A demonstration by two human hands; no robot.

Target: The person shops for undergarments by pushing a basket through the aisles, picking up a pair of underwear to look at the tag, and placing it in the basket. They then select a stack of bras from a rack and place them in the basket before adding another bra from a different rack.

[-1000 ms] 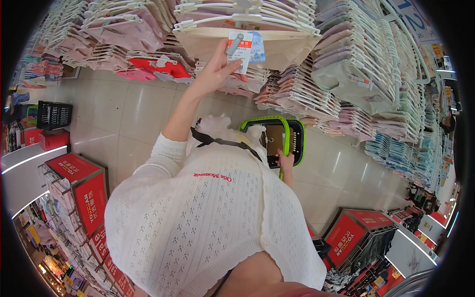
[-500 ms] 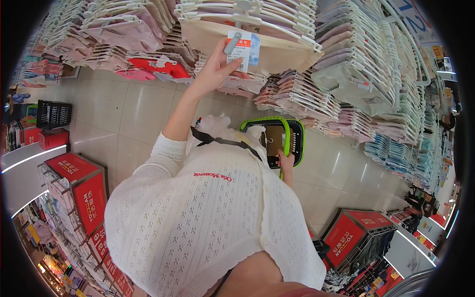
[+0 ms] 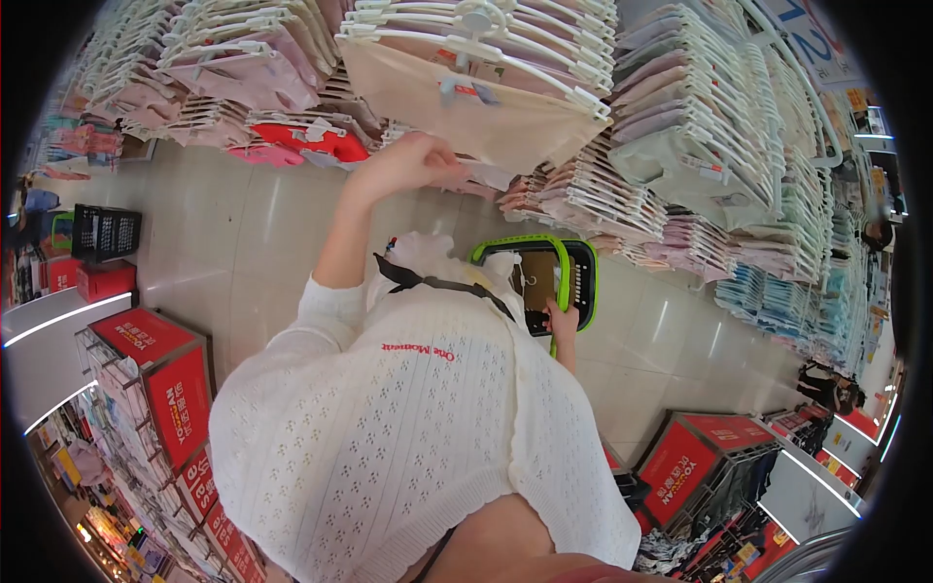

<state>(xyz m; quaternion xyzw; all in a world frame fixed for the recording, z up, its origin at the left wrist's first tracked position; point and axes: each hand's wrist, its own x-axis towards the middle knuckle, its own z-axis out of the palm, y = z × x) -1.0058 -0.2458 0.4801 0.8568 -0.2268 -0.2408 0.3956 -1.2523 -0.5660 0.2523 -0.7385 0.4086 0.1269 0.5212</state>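
The left hand (image 3: 418,160) is being held near the lower edge of a beige garment (image 3: 408,87); its fingers are being kept loosely curled and appear blurred, so whether cloth is being pinched cannot be told. A price tag (image 3: 473,92), which was being held by this hand a moment earlier, is now being left to hang unheld over the garment's front, beside a grey clip (image 3: 449,91). The tag's print is thus no longer being turned to view by the fingers; attention, it is judged, is being shifted from label to cloth. The garment is being carried by a white hanger (image 3: 520,53) at the front of a packed row. By the right hand (image 3: 562,319), fingers closed, the green handle (image 3: 563,272) of a basket (image 3: 594,267) is being gripped; inside, a brown item (image 3: 541,267) is being carried. Farther out, a red garment (image 3: 335,144) is being displayed to the left and a pale grey garment (image 3: 671,160) to the right, above a tiled floor (image 3: 282,223).
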